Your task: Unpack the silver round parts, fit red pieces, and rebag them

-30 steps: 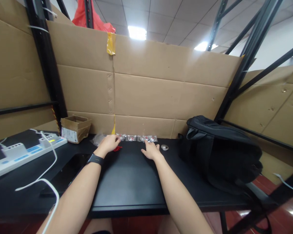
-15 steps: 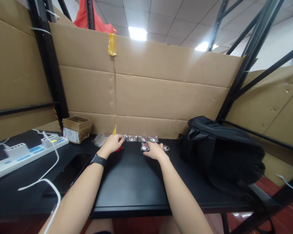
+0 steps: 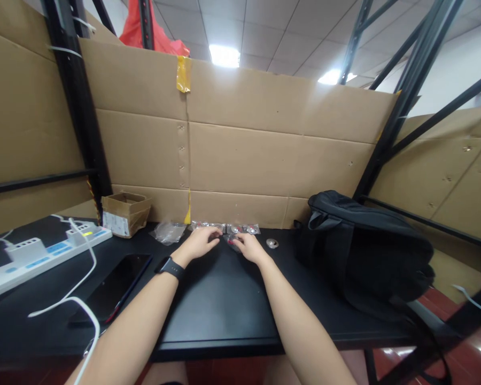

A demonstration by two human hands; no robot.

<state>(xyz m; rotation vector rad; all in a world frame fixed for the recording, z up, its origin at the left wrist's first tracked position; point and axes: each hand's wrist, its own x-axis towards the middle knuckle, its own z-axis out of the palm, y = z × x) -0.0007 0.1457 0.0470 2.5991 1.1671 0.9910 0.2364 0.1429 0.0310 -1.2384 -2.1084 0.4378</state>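
Note:
Several small round items in clear plastic packets [image 3: 235, 228] lie in a row along the foot of the cardboard wall. My right hand [image 3: 248, 247] is closed around one packet [image 3: 232, 241] just in front of that row. To its left, my left hand [image 3: 202, 241] hovers by the row with thumb and fingers apart and nothing visible between them. A loose silver ring-shaped item [image 3: 272, 243] lies on the black table [image 3: 220, 310], right of my right hand. Crumpled clear plastic [image 3: 168, 232] rests left of my left hand.
A small open cardboard box [image 3: 126, 214] and a white power strip [image 3: 48, 256] with cables stand at the left. A black phone [image 3: 116, 286] lies beside my left forearm. On the right sits a black bag [image 3: 369, 251]. Cardboard [image 3: 264, 166] walls the back.
My left hand has moved right, uncovering the crumpled plastic and row's left end. My right hand has shifted slightly left with the packet, away from the silver ring.

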